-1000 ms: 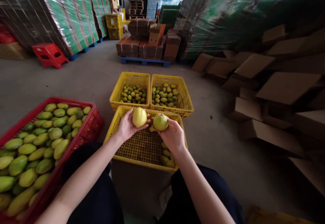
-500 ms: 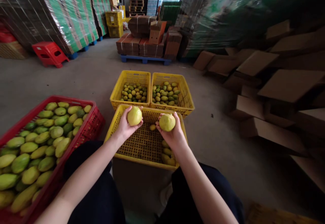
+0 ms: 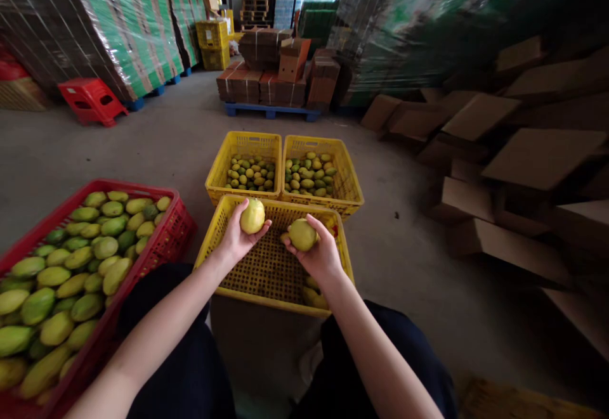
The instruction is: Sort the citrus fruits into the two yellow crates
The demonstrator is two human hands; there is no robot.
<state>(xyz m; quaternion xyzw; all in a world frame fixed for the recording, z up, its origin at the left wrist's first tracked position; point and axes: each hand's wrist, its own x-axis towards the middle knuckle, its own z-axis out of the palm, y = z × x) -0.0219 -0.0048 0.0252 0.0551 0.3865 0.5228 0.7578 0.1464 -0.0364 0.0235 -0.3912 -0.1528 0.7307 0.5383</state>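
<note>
My left hand (image 3: 234,239) is closed round a yellow lemon (image 3: 252,216), thumb along its upper left side and fingers beneath. In my right hand (image 3: 322,255) sits another yellow-green lemon (image 3: 303,235), gripped between thumb and fingers. Both hands hover over the nearest yellow crate (image 3: 254,305), a perforated one. Several lemons (image 3: 314,297) lie in its right corner, partly covered by my right wrist. To the left, a red crate (image 3: 184,211) is heaped with green and yellow lemons (image 3: 85,260).
Two yellow crates (image 3: 208,184) (image 3: 360,197) with smaller green-yellow fruit adjoin the near crate's far side. Cardboard boxes (image 3: 547,159) lie piled on the right. Bundled cartons (image 3: 280,89) rest on a blue pallet (image 3: 271,111); a red stool (image 3: 92,102) stands back left.
My right hand has moved slightly left and down with its lemon, and the lemon has turned in the grip. My left hand stays nearly in place, its lemon slightly turned.
</note>
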